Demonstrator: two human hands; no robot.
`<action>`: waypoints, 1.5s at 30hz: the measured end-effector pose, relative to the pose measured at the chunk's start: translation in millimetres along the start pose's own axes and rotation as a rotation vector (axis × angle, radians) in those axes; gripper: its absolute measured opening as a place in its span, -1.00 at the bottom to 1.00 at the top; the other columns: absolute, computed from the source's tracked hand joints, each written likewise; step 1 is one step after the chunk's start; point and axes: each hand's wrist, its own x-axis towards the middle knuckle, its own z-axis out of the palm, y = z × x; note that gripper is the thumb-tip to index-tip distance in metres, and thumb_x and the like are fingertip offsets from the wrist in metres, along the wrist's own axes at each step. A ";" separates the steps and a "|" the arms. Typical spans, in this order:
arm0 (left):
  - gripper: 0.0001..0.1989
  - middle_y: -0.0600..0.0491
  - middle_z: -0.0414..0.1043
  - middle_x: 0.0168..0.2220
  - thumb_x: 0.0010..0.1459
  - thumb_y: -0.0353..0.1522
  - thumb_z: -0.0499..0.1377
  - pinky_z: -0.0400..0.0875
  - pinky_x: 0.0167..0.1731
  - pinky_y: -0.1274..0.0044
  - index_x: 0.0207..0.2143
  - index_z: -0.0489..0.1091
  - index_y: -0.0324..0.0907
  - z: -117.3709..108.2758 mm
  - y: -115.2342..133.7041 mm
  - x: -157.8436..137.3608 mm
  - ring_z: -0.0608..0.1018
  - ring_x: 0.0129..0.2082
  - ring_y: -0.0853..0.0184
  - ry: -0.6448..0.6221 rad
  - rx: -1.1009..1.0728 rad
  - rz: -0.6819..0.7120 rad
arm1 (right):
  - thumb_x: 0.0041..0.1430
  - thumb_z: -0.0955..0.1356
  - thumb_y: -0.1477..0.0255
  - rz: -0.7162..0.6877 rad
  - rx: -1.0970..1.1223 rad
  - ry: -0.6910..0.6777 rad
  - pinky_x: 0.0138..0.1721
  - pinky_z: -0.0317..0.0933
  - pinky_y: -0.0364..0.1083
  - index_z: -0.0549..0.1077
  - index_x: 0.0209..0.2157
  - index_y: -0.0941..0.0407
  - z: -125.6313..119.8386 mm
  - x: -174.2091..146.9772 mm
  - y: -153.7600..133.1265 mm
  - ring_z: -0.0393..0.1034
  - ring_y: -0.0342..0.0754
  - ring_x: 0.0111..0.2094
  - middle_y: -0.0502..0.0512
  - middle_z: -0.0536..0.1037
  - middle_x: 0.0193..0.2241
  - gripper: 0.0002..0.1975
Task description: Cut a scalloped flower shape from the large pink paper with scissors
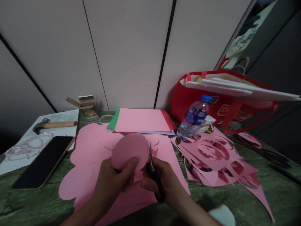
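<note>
My left hand [119, 175] pinches a round pink paper disc [130, 150] by its lower edge, thumb on top. In my right hand [162, 175] is a pair of black-handled scissors [153, 175], its blades pointing up beside the disc's right edge. Whether the blades touch the paper I cannot tell. Beneath both hands lie pink paper sheets [164, 157]. Several cut pink paper circles [87, 142] overlap along the left side of these sheets, and one circle [72, 185] sticks out at the lower left.
Pink paper scraps [218, 163] heap up on the right, by a water bottle [192, 117] and a red bag [199, 91]. Coloured paper [143, 121] is stacked behind. At left are a phone [44, 161], a hammer [56, 125], bead strings [29, 146] and a small box [89, 110].
</note>
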 end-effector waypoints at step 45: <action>-0.51 0.20 0.04 -0.88 -0.07 -0.11 0.09 0.02 -0.76 0.61 -0.89 0.10 -0.16 -1.2 -10.9 11.1 0.14 -0.81 0.51 -0.141 0.028 0.096 | -0.13 0.39 0.42 -0.111 0.012 0.396 -0.54 0.14 -0.19 0.33 -0.51 0.13 1.6 3.9 -11.2 0.24 -0.18 -0.58 -0.09 0.34 -0.64 -0.86</action>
